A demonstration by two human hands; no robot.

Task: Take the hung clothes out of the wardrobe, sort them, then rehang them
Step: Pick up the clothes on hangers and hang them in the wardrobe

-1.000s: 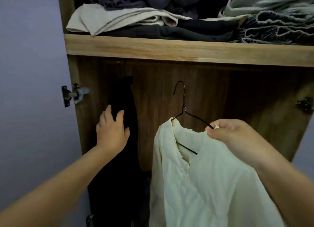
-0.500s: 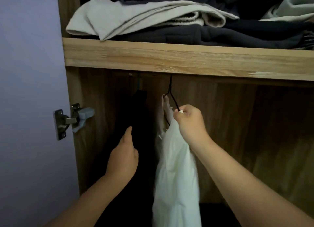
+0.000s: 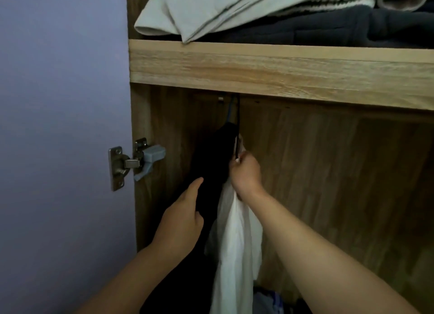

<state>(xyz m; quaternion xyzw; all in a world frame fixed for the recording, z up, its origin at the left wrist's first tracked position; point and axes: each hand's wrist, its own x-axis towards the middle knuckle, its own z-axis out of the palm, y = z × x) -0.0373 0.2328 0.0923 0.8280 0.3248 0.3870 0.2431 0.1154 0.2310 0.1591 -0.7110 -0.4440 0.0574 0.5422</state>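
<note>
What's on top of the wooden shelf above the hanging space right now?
On the wooden shelf lies a light beige folded garment, its corner drooping over the front edge, resting on dark grey folded clothes. Anything farther back or to the right is out of frame.

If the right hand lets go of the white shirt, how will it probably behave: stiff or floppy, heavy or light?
Probably floppy: the white shirt hangs in long soft folds below the right hand. It looks thin and light, since it drapes narrowly. Its hanger seems to reach up under the shelf, so it may stay hanging, perhaps swinging against the black garment.
</note>
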